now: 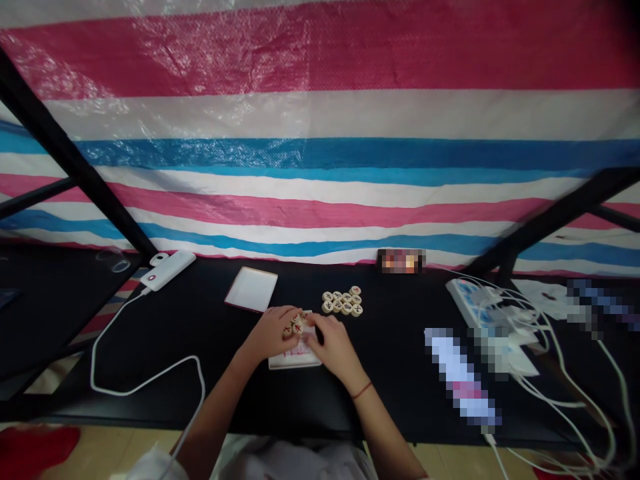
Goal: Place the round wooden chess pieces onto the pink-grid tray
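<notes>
My left hand point(270, 333) and my right hand point(336, 348) meet over a white flat box point(295, 359) on the black table point(215, 373). Between my fingers sits a small bunch of round wooden Chinese chess pieces point(298, 325), and my left fingers curl around them. My right fingertips press in from the other side, though I cannot tell if they grip anything. Just beyond, a tight cluster of similar pieces point(342, 301) lies on the table. A white card or lid point(251, 289) lies to the left of it.
A white power bank point(167, 270) trails a white cable along the left of the table. At the right are a power strip point(465, 300), tangled white cables and a pixelated object point(460, 377). A striped tarpaulin point(320, 133) hangs behind, crossed by black frame bars.
</notes>
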`<state>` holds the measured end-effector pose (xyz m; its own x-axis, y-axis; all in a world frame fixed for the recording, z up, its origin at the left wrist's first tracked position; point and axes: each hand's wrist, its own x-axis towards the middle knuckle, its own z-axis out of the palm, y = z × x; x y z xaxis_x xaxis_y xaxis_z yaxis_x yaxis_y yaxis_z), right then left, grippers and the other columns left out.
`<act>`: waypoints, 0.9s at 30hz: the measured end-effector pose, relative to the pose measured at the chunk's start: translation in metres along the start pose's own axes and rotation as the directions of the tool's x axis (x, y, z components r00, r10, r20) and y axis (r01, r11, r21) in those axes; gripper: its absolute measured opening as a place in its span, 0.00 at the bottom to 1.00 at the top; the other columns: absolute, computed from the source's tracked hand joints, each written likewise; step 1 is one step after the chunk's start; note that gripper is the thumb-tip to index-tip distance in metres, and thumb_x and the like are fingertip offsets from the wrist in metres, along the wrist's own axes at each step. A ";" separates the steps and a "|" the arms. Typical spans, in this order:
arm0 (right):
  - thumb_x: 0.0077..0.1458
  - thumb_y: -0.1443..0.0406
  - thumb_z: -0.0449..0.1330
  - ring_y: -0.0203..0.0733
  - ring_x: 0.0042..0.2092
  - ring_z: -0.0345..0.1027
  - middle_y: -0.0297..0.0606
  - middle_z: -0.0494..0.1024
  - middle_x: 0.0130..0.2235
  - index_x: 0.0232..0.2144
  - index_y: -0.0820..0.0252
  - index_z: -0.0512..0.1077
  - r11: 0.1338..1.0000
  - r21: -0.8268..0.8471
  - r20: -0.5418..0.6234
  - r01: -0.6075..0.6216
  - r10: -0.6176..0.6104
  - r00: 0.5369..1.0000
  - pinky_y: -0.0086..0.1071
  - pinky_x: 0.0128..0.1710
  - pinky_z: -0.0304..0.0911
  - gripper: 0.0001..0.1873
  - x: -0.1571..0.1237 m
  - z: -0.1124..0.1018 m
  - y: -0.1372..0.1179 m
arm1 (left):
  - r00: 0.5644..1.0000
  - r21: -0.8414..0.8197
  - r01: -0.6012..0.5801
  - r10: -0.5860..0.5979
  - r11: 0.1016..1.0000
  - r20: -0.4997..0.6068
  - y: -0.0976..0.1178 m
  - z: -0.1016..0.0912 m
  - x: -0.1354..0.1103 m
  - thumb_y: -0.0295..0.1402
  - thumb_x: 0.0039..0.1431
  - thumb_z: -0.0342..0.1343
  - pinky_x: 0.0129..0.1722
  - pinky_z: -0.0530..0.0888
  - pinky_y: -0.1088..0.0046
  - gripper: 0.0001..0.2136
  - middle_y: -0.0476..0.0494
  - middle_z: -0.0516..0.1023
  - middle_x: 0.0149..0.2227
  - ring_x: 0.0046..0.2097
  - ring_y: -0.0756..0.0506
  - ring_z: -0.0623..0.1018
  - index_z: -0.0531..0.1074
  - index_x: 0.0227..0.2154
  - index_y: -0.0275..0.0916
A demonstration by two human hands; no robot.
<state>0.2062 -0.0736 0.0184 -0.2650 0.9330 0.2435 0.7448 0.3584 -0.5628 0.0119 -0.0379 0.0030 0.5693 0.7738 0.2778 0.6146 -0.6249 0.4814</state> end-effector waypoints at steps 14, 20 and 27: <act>0.49 0.63 0.61 0.47 0.40 0.73 0.46 0.78 0.37 0.39 0.62 0.75 0.761 -0.312 -0.034 -0.569 0.589 0.807 0.31 0.35 0.60 0.14 0.090 -0.054 0.112 | 0.992 0.154 0.123 -0.127 0.980 0.019 0.005 0.011 -0.002 0.36 0.54 0.59 0.52 0.65 0.59 0.27 0.39 0.73 0.53 0.55 0.39 0.71 0.64 0.57 0.41; 0.46 0.66 0.60 0.47 0.39 0.74 0.45 0.80 0.36 0.36 0.62 0.76 0.766 -0.295 -0.074 -0.571 0.578 0.813 0.30 0.34 0.60 0.12 0.094 -0.053 0.105 | 0.991 0.132 0.131 -0.133 0.983 0.005 0.010 0.005 -0.001 0.37 0.54 0.60 0.58 0.61 0.52 0.26 0.40 0.73 0.53 0.55 0.39 0.71 0.65 0.56 0.42; 0.52 0.64 0.56 0.45 0.43 0.73 0.41 0.80 0.39 0.38 0.59 0.75 0.794 -0.264 -0.130 -0.547 0.533 0.836 0.30 0.38 0.60 0.12 0.092 -0.062 0.092 | 0.991 0.036 0.066 -0.061 0.997 -0.117 0.015 0.002 0.002 0.35 0.59 0.56 0.57 0.67 0.60 0.21 0.39 0.72 0.53 0.55 0.42 0.71 0.66 0.55 0.39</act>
<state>0.2887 0.0430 0.0378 0.2547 0.9670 0.0065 0.8984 -0.2342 -0.3714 0.0232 -0.0459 0.0088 0.4626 0.8174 0.3433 0.6698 -0.5759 0.4688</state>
